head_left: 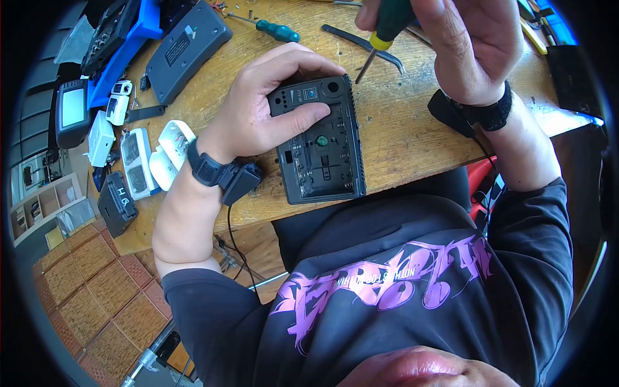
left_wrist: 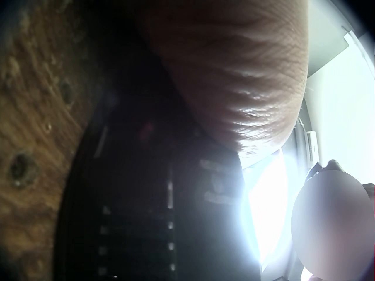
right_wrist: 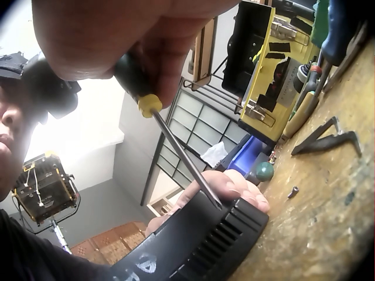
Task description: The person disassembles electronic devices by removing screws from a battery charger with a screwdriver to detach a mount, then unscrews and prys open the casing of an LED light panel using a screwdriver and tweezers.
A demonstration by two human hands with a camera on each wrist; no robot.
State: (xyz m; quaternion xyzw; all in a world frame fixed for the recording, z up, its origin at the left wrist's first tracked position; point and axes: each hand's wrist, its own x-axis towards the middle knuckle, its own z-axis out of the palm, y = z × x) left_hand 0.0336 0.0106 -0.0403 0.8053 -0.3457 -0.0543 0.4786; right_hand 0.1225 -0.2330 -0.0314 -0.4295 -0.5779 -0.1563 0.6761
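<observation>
My left hand grips a black plastic device housing on the wooden table, its thumb lying over the open, hollow side. Compartments and small metal contacts show inside. In my right hand is a screwdriver with a dark green handle and yellow collar, its shaft pointing down. The tip is close by the housing's far right corner in the head view. Seen from the right wrist, the shaft overlaps the housing's slotted end. The left wrist view shows mostly palm and the dark housing side.
Beyond the hands lie a teal-handled screwdriver and dark bent-tip tweezers. A small screw is on the wood. A grey device, white plastic parts and a black block stand at left. A yellow-and-black toolbox stands beyond.
</observation>
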